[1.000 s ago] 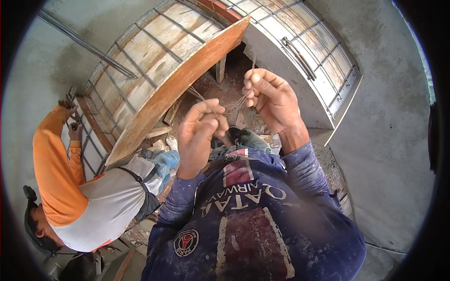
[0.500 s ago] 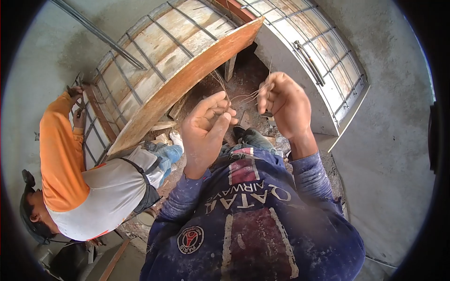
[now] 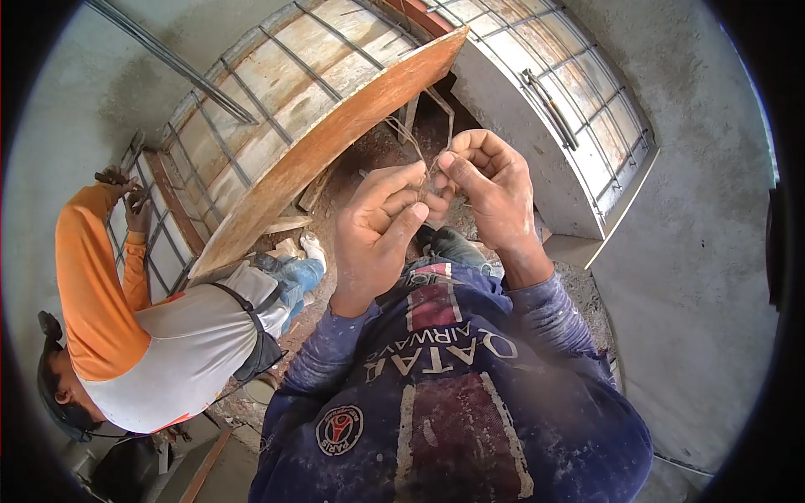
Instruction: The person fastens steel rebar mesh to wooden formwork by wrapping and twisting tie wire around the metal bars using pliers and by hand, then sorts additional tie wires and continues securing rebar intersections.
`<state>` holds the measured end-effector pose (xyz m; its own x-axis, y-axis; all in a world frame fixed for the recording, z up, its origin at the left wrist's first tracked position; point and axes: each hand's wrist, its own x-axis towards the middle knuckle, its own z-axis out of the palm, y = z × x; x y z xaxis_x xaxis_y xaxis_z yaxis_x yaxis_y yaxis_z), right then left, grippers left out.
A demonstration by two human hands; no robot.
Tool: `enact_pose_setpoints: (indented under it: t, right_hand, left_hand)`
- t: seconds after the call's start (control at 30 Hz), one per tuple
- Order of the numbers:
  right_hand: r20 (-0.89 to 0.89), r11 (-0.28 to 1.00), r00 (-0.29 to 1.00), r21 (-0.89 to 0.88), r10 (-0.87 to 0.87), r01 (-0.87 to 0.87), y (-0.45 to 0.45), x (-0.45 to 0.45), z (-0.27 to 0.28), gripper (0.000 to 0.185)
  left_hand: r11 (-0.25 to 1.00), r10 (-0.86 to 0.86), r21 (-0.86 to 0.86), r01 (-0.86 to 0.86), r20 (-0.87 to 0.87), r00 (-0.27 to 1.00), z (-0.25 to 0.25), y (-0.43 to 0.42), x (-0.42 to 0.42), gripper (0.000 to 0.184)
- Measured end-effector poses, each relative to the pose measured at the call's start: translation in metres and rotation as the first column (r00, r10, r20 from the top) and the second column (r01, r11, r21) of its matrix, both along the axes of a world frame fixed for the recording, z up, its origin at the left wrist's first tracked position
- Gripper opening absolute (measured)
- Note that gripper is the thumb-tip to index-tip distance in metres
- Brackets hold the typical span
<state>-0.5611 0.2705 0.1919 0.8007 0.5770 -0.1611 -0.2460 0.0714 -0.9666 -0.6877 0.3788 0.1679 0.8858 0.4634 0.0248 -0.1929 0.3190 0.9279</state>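
My left hand [image 3: 381, 226] is closed on thin wires, whose ends stick up past the fingers. Beside it, almost touching, my right hand [image 3: 490, 189] pinches a bent wire [image 3: 451, 117] between thumb and forefinger. The two hands are raised in front of my chest, above the gap between the curved wooden board [image 3: 335, 138] and the grey panel [image 3: 528, 138]. Where the wires meet between the fingertips is too small to make out.
A co-worker [image 3: 168, 352] in orange and white leans at the left, hands at the bar grid. Steel bars [image 3: 168, 63] jut in at upper left. Pincers [image 3: 549, 109] lie on the right-hand bar grid [image 3: 579, 63]. Wood scraps [image 3: 288, 224] lie below.
My hands have come together from being apart, the right moving left. The wires between them are now bunched at the fingertips, with a bent piece standing up. The co-worker's arms have shifted slightly.
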Motion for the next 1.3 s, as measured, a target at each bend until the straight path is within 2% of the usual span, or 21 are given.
enact_pose_setpoints:
  t: [0.03,0.1,0.17,0.23,0.3,0.43,0.5,0.67,0.73,0.77,0.83,0.93,1.03,1.07,1.1,1.13,1.23,1.27,1.3]
  right_hand:
    - [-0.011,1.0,1.0,0.006,0.023,-0.022,0.001,0.0,-0.003,0.009]
    - [-0.022,0.999,0.999,0.011,0.045,-0.045,0.001,-0.001,-0.009,0.009]
    - [0.096,0.997,0.995,-0.073,0.019,-0.012,0.001,-0.003,-0.014,0.008]
    - [0.129,0.995,0.99,-0.089,0.049,-0.038,0.001,-0.002,-0.014,0.008]
    - [0.113,0.987,0.984,-0.096,0.141,-0.13,0.0,-0.001,-0.011,0.009]
    - [0.147,0.984,0.975,-0.091,0.168,-0.156,-0.002,-0.006,-0.001,0.014]
    - [0.01,0.973,0.975,-0.06,0.222,-0.221,-0.004,-0.01,0.004,0.022]
    - [-0.006,0.973,0.973,-0.006,0.229,-0.229,-0.002,-0.008,-0.002,0.027]
    - [-0.004,0.971,0.971,0.019,0.238,-0.237,-0.001,-0.007,-0.003,0.028]
    - [0.029,0.972,0.972,0.021,0.232,-0.233,-0.002,-0.007,-0.005,0.03]
    - [0.059,0.973,0.972,0.022,0.227,-0.229,-0.002,-0.007,-0.007,0.032]
    - [0.041,0.97,0.97,0.031,0.241,-0.243,-0.004,-0.009,-0.01,0.034]
    - [0.112,0.976,0.97,-0.033,0.217,-0.215,-0.003,-0.012,-0.014,0.034]
    - [0.179,0.975,0.962,-0.122,0.206,-0.186,-0.001,-0.014,-0.012,0.034]
    - [0.245,0.967,0.949,-0.207,0.2,-0.15,0.001,-0.015,-0.011,0.034]
    - [0.247,0.967,0.948,-0.207,0.199,-0.149,0.002,-0.016,-0.013,0.034]
    - [0.332,0.966,0.922,-0.225,0.198,-0.127,0.005,-0.015,-0.02,0.034]
    - [0.263,0.973,0.948,-0.188,0.181,-0.134,0.005,-0.013,-0.019,0.034]
    - [0.191,0.979,0.968,-0.151,0.164,-0.136,0.004,-0.012,-0.019,0.034]
  left_hand:
    - [0.998,-0.04,-0.046,0.04,0.015,0.999,-0.002,0.0,0.0,0.042]
    - [0.998,-0.057,-0.029,0.057,0.002,0.998,-0.004,0.0,-0.001,0.042]
    - [0.997,-0.071,-0.014,0.071,-0.015,0.997,-0.003,0.003,-0.003,0.042]
    - [0.994,-0.108,-0.005,0.108,-0.103,0.989,0.003,0.007,-0.004,0.041]
    - [0.995,-0.086,-0.05,0.081,-0.125,0.988,0.004,0.006,-0.004,0.04]
    - [0.993,-0.001,-0.118,-0.018,-0.16,0.987,-0.002,0.005,-0.004,0.038]
    - [0.995,0.004,-0.099,-0.021,-0.166,0.986,-0.002,0.005,-0.003,0.037]
    - [0.993,0.01,-0.118,-0.025,-0.12,0.993,0.0,0.004,0.002,0.036]
    - [0.97,0.052,-0.234,-0.068,-0.072,0.996,0.002,0.003,0.002,0.036]
    - [0.97,0.052,-0.235,-0.068,-0.071,0.996,0.0,0.003,0.002,0.036]
    - [0.92,0.056,-0.382,-0.085,-0.086,0.995,-0.006,0.002,0.002,0.035]
    - [0.9,0.02,-0.431,-0.063,-0.102,0.995,-0.017,0.002,0.001,0.031]
    - [0.909,0.038,-0.408,-0.084,-0.12,0.992,-0.022,0.001,0.002,0.03]
    - [0.91,0.038,-0.407,-0.084,-0.119,0.992,-0.024,0.001,0.003,0.03]
    - [0.939,0.081,-0.321,-0.123,-0.141,0.987,-0.026,-0.001,0.004,0.029]
    - [0.959,0.127,-0.231,-0.162,-0.159,0.979,-0.027,-0.002,0.004,0.029]
    - [0.963,0.188,-0.158,-0.217,-0.182,0.965,-0.021,-0.009,0.005,0.031]
    - [0.963,0.188,-0.157,-0.218,-0.183,0.965,-0.021,-0.007,0.005,0.031]
    - [0.931,0.14,-0.319,-0.175,-0.129,0.982,-0.021,-0.005,0.003,0.033]
